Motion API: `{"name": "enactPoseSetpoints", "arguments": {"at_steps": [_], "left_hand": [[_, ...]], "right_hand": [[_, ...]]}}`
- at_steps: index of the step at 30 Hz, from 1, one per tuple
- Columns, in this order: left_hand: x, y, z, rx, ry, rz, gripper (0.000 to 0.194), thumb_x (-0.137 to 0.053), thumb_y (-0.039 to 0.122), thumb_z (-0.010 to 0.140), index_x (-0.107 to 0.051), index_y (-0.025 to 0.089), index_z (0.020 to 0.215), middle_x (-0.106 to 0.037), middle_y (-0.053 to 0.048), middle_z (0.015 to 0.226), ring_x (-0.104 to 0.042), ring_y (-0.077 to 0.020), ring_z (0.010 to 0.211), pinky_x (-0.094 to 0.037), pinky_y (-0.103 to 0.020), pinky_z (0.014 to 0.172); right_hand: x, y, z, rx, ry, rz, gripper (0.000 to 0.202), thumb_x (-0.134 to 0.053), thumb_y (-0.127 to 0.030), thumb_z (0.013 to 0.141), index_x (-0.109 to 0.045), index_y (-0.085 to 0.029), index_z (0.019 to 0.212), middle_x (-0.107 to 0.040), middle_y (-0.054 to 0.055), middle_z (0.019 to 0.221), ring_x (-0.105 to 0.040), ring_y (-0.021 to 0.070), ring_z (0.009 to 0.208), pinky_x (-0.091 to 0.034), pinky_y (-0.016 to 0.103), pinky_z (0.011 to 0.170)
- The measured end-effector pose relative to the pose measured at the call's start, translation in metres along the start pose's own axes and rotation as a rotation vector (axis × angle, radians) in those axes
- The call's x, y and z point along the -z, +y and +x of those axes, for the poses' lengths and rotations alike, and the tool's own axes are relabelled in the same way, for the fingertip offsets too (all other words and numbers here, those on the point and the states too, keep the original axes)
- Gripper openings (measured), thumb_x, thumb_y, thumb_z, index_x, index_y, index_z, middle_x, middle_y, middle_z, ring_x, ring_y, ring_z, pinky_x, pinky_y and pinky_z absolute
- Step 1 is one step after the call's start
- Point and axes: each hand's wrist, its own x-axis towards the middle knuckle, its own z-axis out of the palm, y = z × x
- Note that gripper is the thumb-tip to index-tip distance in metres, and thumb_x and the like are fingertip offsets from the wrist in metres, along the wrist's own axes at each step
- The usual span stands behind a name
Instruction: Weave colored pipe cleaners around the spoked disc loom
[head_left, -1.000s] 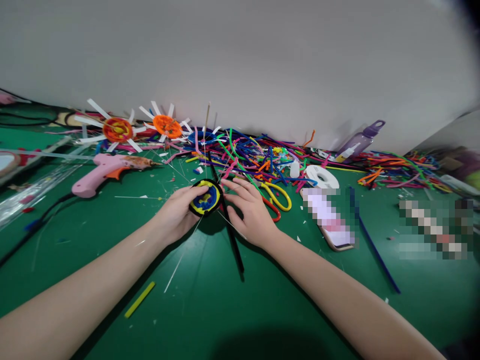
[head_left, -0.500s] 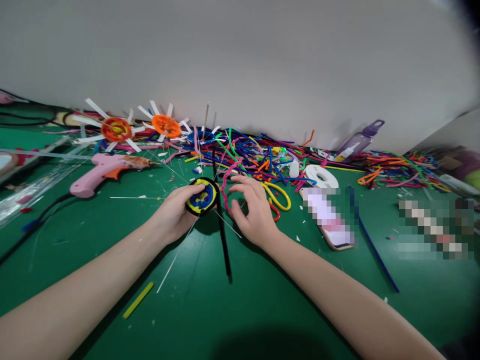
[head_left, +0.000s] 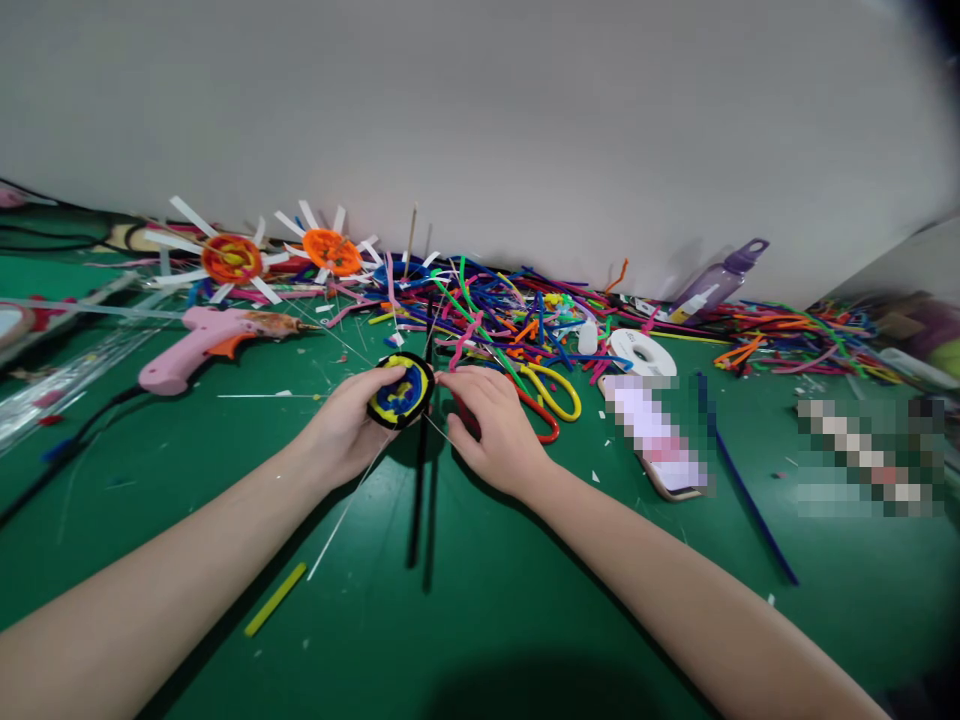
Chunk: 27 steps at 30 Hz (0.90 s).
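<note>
My left hand (head_left: 346,425) is closed around a round coil of fuzzy pipe cleaners (head_left: 403,392), yellow and blue inside with a black rim. The thumb lies on its face, and thin white spokes stick out from it. A long black pipe cleaner (head_left: 420,470) runs past the coil's right edge, its lower end hanging over the table. My right hand (head_left: 495,425) is at that edge, index fingertip against or very close to the rim, thumb apart from it. Behind the right fingers lies a wavy pink pipe cleaner (head_left: 466,342), partly hidden.
A pink glue gun (head_left: 202,350) lies at left. Two orange discs with white strips, one being an orange disc (head_left: 331,252), stand behind. Scissors (head_left: 559,392), a phone (head_left: 660,440), a white spool (head_left: 643,353), a purple bottle (head_left: 716,285) and piled pipe cleaners (head_left: 795,335) lie right.
My right hand has moved left to the coil's edge, its fingers drawing in. The black pipe cleaner's lower end has swung left. The pink one has shifted away from the coil.
</note>
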Motion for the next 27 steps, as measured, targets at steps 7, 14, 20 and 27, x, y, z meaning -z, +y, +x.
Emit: {"name": "enactPoseSetpoints", "arguments": {"at_steps": [7,14,20,27], "left_hand": [[0.000,-0.002,0.002,-0.021,0.029,0.013,0.009,-0.063,0.013,0.078,-0.072,0.011,0.078,-0.073,-0.006,0.077,-0.067,-0.0157,0.069,-0.059,-0.028,0.064],[-0.002,-0.006,-0.004,-0.032,-0.035,0.145,0.008,-0.074,0.015,0.067,-0.074,0.014,0.075,-0.073,-0.004,0.069,-0.068,-0.0158,0.066,-0.054,-0.023,0.063],[-0.001,-0.010,-0.007,-0.055,-0.171,0.266,0.021,-0.082,0.022,0.056,-0.075,0.014,0.074,-0.074,-0.004,0.069,-0.068,-0.0170,0.067,-0.051,-0.023,0.063],[0.002,-0.010,-0.006,-0.047,-0.159,0.263,0.024,-0.084,0.028,0.056,-0.076,0.014,0.074,-0.074,-0.004,0.068,-0.065,-0.0135,0.062,-0.052,-0.021,0.061]], "right_hand": [[-0.002,0.004,0.000,-0.039,0.103,0.053,0.044,-0.049,-0.016,0.086,-0.051,-0.019,0.130,-0.060,0.013,0.126,-0.052,0.0255,0.123,-0.042,0.048,0.106],[-0.002,0.002,0.001,0.009,0.077,-0.015,0.041,-0.050,-0.013,0.085,-0.057,-0.019,0.124,-0.045,0.012,0.147,-0.037,0.0258,0.139,-0.035,0.051,0.114],[-0.004,0.004,0.001,0.018,0.047,-0.011,0.044,-0.050,-0.015,0.086,-0.055,-0.017,0.130,-0.048,0.012,0.146,-0.036,0.0251,0.140,-0.034,0.049,0.116],[-0.006,0.009,-0.001,0.009,0.169,0.019,0.048,-0.049,-0.016,0.085,-0.050,-0.015,0.133,-0.056,0.016,0.134,-0.047,0.0251,0.130,-0.040,0.049,0.111]]}}
